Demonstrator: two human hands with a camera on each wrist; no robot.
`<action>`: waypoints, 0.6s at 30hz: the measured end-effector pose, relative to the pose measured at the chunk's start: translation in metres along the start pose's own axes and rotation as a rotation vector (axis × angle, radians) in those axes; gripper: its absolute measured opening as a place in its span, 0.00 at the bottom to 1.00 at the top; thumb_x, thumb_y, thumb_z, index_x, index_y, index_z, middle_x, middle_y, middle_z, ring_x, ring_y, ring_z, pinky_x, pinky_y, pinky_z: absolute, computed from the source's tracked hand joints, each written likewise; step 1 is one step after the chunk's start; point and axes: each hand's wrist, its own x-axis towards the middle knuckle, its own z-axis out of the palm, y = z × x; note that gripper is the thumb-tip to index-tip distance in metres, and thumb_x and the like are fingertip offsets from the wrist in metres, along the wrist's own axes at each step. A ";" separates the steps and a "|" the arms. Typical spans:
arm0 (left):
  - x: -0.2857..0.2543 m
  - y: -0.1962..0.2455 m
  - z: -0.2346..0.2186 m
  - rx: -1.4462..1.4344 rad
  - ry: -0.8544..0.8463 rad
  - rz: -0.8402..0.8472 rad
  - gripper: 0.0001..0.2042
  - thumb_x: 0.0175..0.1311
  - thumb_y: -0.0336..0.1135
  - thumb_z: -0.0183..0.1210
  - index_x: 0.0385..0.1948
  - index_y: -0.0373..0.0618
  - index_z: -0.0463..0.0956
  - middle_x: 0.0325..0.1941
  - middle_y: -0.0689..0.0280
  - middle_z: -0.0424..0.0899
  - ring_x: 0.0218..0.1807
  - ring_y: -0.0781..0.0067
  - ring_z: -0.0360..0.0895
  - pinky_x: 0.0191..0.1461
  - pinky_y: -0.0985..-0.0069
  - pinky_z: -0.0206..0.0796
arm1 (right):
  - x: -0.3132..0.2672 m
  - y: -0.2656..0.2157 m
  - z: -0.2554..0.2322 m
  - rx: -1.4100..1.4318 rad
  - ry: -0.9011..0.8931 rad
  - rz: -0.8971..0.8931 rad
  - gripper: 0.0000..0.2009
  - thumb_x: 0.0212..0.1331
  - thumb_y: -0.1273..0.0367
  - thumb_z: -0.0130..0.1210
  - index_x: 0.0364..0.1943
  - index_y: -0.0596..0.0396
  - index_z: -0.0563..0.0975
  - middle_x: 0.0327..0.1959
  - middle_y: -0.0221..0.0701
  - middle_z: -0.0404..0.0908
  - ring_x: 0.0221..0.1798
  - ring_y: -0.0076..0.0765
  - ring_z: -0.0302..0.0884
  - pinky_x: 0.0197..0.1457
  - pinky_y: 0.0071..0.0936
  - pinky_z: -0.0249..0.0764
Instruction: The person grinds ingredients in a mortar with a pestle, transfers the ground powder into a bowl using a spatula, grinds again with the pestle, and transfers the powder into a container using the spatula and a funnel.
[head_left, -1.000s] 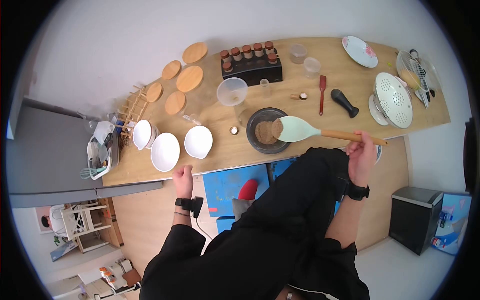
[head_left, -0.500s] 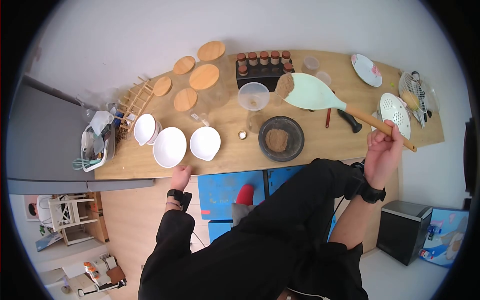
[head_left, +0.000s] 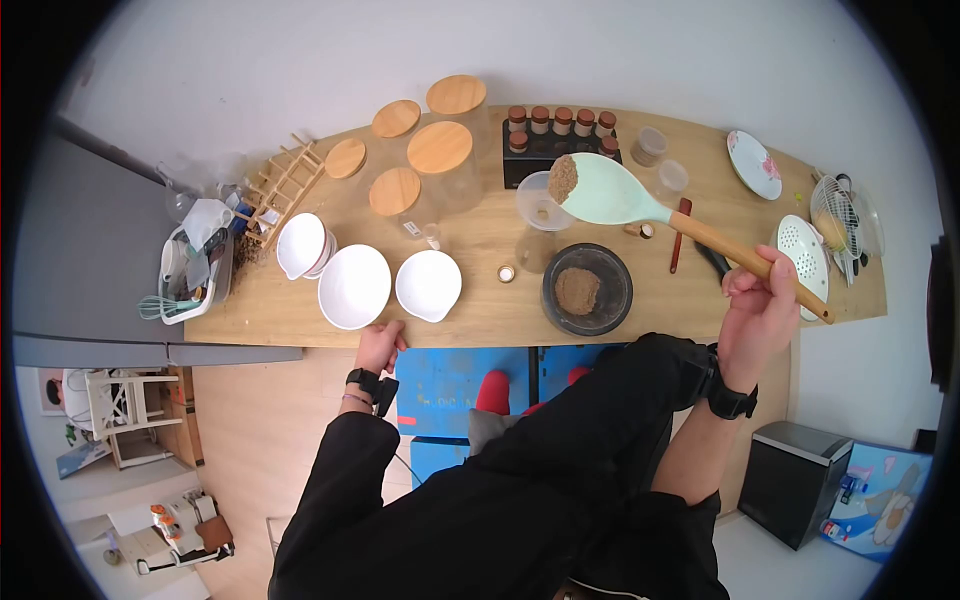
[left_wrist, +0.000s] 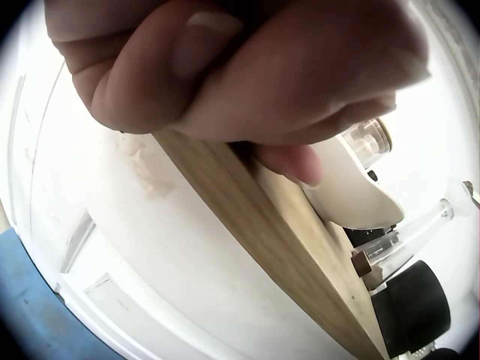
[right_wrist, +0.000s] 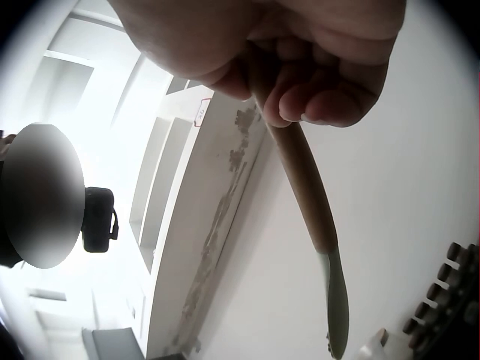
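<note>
My right hand grips the wooden handle of a mint-green spatula, raised above the table. Brown powder clings to the tip of its head. In the right wrist view, curled fingers wrap the handle. Below the spatula, a dark mortar holds a mound of brown powder. A clear funnel stands behind the mortar, partly overlapped by the spatula head. My left hand rests at the table's front edge by a white bowl, fingers loosely curled and holding nothing.
Another white bowl and a small round cap lie left of the mortar. Behind stand wooden-lidded jars and a black rack of spice bottles. A red spatula, black pestle and white colander lie right.
My right hand has lifted the spatula out of the mortar, up and to the right, with powder on its tip. The left hand has come to the table edge. The head view has shifted.
</note>
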 end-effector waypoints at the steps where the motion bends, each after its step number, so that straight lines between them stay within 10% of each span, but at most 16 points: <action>1: 0.001 -0.001 0.000 0.000 -0.002 0.001 0.24 0.65 0.46 0.54 0.13 0.36 0.75 0.04 0.65 0.66 0.04 0.73 0.60 0.08 0.75 0.54 | 0.000 0.000 0.000 -0.001 0.001 -0.001 0.15 0.72 0.64 0.47 0.43 0.65 0.76 0.22 0.32 0.74 0.25 0.28 0.70 0.32 0.27 0.68; 18: -0.002 0.003 0.003 0.028 0.025 -0.003 0.25 0.66 0.47 0.53 0.11 0.38 0.74 0.03 0.66 0.63 0.03 0.75 0.55 0.07 0.76 0.47 | -0.006 0.004 0.002 -0.004 -0.028 -0.009 0.13 0.69 0.67 0.48 0.44 0.65 0.77 0.23 0.34 0.77 0.27 0.28 0.73 0.35 0.26 0.70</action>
